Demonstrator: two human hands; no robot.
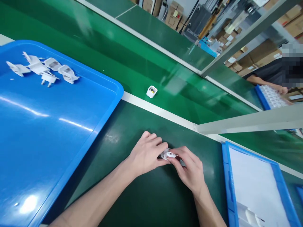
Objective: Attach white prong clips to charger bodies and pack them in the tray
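The small white plug piece (pixel 170 154) sits between both hands, low on the dark green counter (pixel 146 198), at about 6 o'clock from the middle of the view. The left hand (pixel 146 154) closes on it from 9 o'clock, with the fingers curled over and the thumb against its side. The right hand (pixel 189 170) pinches it from 3 o'clock with thumb and forefinger, so each grip is narrow and clamped on the piece. A greyish part shows just beneath the white one, but I cannot tell what it is.

Judging by the pose, the step in hand is fitting or pressing two parts together. That calls for keeping them lined up and held firmly.

At 12 o'clock from the hands, a white cube charger (pixel 151 91) lies alone on the bright green belt (pixel 118 56). At 9 to 10 o'clock a large blue tray (pixel 47 132) holds a cluster of white plug adapters (pixel 47 70) at its far corner. At 4 o'clock stands a blue bin (pixel 226 176) lined in white. At 2 o'clock, well apart, a co-worker's hand (pixel 282 90) rests by another tray.
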